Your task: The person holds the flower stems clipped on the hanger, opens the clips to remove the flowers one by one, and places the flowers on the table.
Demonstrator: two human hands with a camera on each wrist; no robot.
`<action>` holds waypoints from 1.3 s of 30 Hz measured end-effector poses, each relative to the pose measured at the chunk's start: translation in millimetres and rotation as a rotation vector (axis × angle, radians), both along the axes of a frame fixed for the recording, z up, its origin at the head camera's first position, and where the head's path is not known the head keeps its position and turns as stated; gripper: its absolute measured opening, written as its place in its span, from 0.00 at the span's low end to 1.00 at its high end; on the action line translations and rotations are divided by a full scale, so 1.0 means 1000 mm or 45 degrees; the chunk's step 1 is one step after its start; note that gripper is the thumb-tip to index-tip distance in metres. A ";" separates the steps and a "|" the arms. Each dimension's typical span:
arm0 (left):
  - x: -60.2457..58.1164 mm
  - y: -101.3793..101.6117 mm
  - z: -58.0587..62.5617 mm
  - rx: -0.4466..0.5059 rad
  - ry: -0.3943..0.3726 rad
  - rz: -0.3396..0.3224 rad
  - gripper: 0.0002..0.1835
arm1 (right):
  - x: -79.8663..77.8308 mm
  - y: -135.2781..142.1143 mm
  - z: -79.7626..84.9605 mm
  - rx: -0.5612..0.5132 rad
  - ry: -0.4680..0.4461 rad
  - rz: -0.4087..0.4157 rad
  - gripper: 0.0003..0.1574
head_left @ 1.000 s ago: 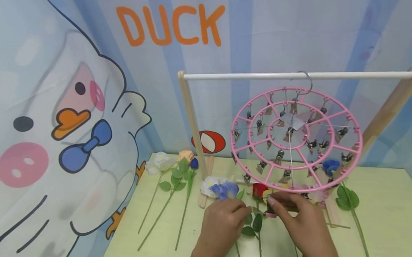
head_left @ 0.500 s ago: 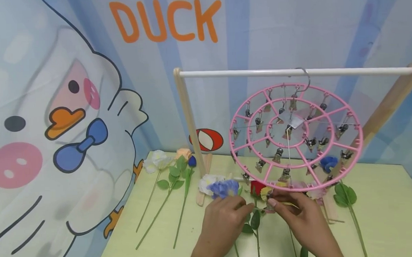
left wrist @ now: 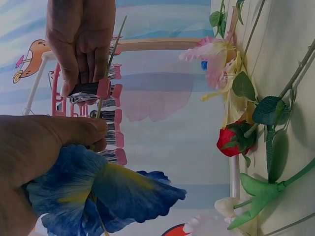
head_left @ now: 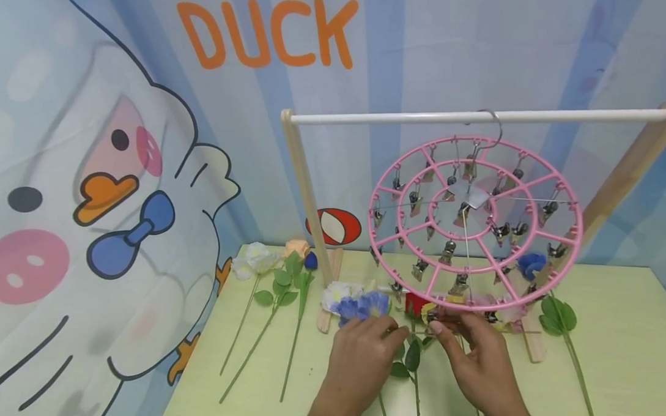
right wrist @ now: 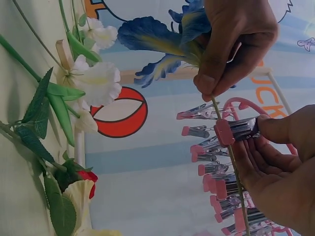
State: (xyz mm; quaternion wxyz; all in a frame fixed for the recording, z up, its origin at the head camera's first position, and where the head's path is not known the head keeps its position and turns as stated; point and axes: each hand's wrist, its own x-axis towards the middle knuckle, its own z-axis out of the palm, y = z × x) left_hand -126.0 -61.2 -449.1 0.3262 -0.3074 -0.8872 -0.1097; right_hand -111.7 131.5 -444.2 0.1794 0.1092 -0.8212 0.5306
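Note:
My left hand (head_left: 366,360) pinches the thin green stem (right wrist: 236,172) of a blue artificial iris (left wrist: 113,191) close below its bloom. The petals, with yellow streaks, lie beside that hand. The rest of the stem runs across toward my right hand (head_left: 481,356), whose thumb and fingers grip a metal clip (right wrist: 241,129) by its handle end. The clip's pink tips overlap the stem in both wrist views. This clip is below the front rim of a pink round clip hanger (head_left: 579,224), where several similar clips dangle. In the head view my right fingers partly hide the clip.
The hanger hooks over a white rod (head_left: 396,117) between wooden posts (head_left: 305,190). On the table lie a white flower (head_left: 258,259), a peach rose (head_left: 297,250) and a blue bud (head_left: 311,261) at left, a red rose (head_left: 415,303) mid-table, and a blue flower (head_left: 531,264) at right.
My right hand has turned and shifted slightly left with the clip, whose pink end no longer shows in the head view. The hanger has swung slightly left. My left hand stays nearly still.

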 end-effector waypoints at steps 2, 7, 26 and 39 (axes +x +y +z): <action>0.000 0.000 -0.001 -0.008 0.001 -0.003 0.09 | -0.001 0.000 -0.001 -0.020 0.028 -0.014 0.12; 0.002 -0.002 -0.006 -0.085 -0.015 -0.014 0.11 | -0.003 0.002 -0.002 -0.084 0.047 -0.036 0.12; 0.004 0.003 -0.007 -0.129 -0.083 -0.071 0.09 | 0.000 0.014 0.000 0.192 -0.197 0.147 0.32; 0.006 0.010 -0.010 -0.140 -0.094 -0.113 0.12 | 0.008 0.024 -0.001 0.480 -0.332 0.291 0.12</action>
